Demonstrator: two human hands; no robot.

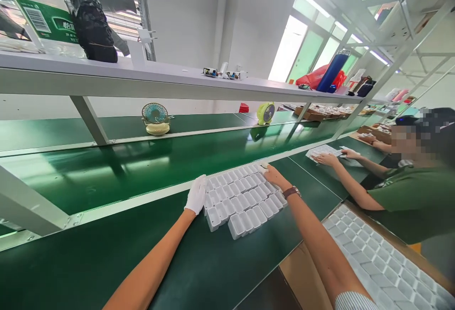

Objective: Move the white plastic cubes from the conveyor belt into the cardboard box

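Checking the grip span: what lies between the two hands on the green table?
In the head view, only the white compartment tray lies between the gloved left hand and the bare right hand; both touch its ends.
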